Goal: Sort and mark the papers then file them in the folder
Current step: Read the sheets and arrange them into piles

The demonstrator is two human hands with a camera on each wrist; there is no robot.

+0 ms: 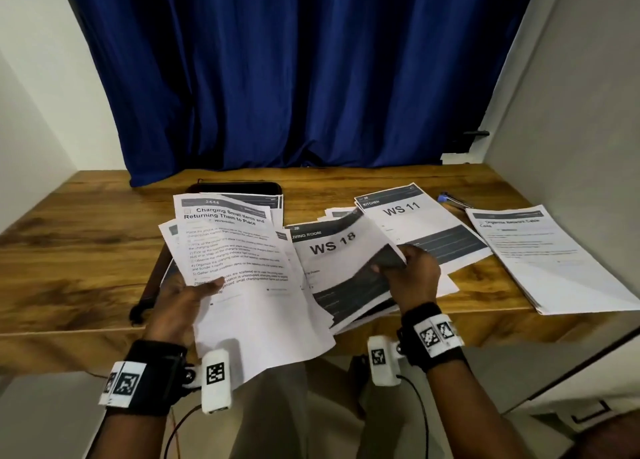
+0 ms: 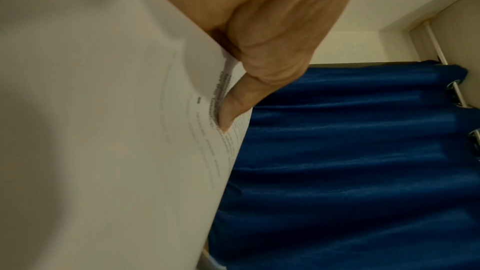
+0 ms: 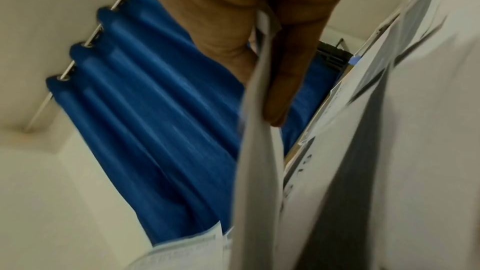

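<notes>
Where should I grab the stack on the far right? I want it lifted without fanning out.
Take the right-hand stack at its near edge, coming from the person's side: that corner overhangs the table, so fingers can slip beneath and a thumb clamp on top.

I have two hands at work: my left hand (image 1: 180,306) holds one fanned bundle of sheets (image 1: 239,268), my right hand (image 1: 412,275) pinches one WS 18 sheet (image 1: 336,251). Toward the surface's (image 1: 79,251) right edge lie one WS 11 sheet (image 1: 408,216), one white stack (image 1: 554,261) and one blue-tipped pen (image 1: 450,199). One dark folder (image 1: 239,187) sits near the far edge. The sheets in each pile I cannot count.
</notes>
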